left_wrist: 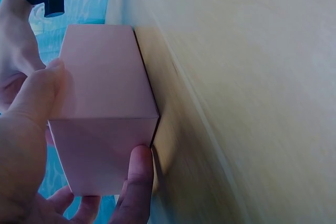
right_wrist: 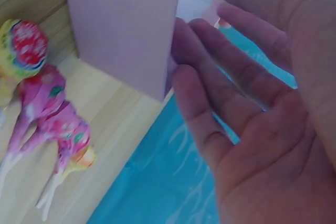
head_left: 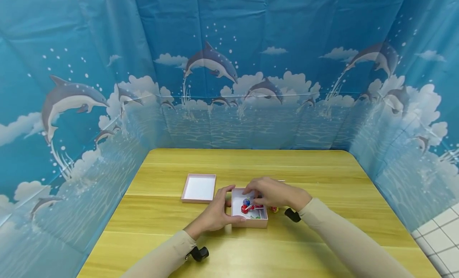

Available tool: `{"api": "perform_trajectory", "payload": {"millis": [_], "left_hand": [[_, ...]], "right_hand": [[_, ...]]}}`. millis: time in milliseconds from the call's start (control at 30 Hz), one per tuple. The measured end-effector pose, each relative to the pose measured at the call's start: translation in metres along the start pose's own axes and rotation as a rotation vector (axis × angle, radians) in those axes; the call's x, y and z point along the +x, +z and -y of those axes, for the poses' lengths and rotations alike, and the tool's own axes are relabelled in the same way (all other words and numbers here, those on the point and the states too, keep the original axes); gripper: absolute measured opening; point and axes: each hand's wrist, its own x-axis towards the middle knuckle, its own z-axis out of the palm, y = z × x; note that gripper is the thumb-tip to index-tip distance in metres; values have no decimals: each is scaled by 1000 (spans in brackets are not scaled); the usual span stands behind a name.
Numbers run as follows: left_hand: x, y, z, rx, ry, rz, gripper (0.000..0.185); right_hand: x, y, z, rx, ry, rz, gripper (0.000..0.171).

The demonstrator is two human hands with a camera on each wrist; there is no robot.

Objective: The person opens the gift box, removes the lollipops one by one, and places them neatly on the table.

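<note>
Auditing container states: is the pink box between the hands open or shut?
Open: the pink box has no lid on; the head view shows wrapped lollipops inside it.

The table (head_left: 322, 170) had a yellow wood-grain top with rounded far corners. On it stood a pale pink box (head_left: 250, 223), and to the left, a little farther back and apart from it, lay a pale pink lid (head_left: 199, 188), white inside up. Just right of the box lay several wrapped lollipops (right_wrist: 42, 95), some pink, one yellow and red.
</note>
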Motion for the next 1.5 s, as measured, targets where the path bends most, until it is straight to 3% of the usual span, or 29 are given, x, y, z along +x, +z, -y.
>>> {"api": "perform_trajectory", "payload": {"millis": [467,633,867,1167,1500], "left_hand": [[0,0,1,5,5,-4,116],[1,0,0,19,12,-9,116],[-2,-1,-3,21,27,-17,115],[-1,0,0,19,19,-12,113],[0,1,1,-2,20,-5,113]], "right_hand": [[23,9,5,18,53,146,38],[29,13,4,23,71,176,32],[37,17,2,32,63,186,17],[40,18,2,5,-37,170,19],[33,15,0,74,-40,111,17]]}}
